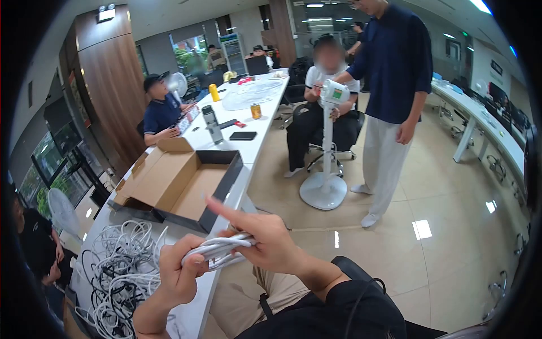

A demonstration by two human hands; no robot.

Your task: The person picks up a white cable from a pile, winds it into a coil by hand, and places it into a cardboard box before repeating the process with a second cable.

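A white cable [217, 247], gathered into a coiled bundle, is held between both hands above my lap. My left hand [182, 268] is closed around the bundle's left end, thumb on top. My right hand [268, 240] grips the other end, its index finger pointing out to the upper left. Beside my left hand a large tangle of white and black cables [121, 271] covers the near end of the table. Just beyond the hands lies an open cardboard box [189, 183] with a black outside and brown inside.
The white table [265, 116] runs away from me, bearing a grey bottle [212, 124], a black phone [243, 135] and drink cans [256, 111]. A white fan stand [327, 147] stands on the floor, with a seated person and a standing person beside it. Another person sits at the left.
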